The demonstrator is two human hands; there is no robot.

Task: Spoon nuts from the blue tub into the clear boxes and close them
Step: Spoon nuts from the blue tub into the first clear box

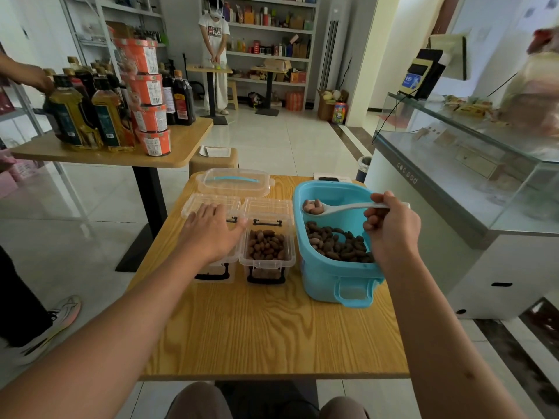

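The wooden desk (pixel 272 334) carries everything, and the blue tub (pixel 329 273) serves as the landmark. The tub stands toward the desk's right edge, its near end showing a handle, with a heap of dark brown nuts (pixel 338 244) lying in its near half.

The right hand (pixel 390 228) hangs over the tub's right rim, its grip curled round the handle of a pale spoon (pixel 348 207). The spoon reaches left across the tub's far half, and its bowl holds a few lighter nuts above the tub's inside.

Just left of the tub sits a clear box (pixel 267 255) with its lid tipped back, partly filled with nuts, black latches at its near end. Left of that one, further from the tub, is a second clear box (pixel 216 269), mostly hidden under the left hand (pixel 211 229). That hand lies flat over it with fingers stretched out and relaxed, holding nothing; its fingertips reach the raised lid.

Beyond both boxes, left of the tub's far end, rests a larger clear lid (pixel 236 182) with a blue handle. Behind the tub's far rim lies a phone (pixel 329 178).
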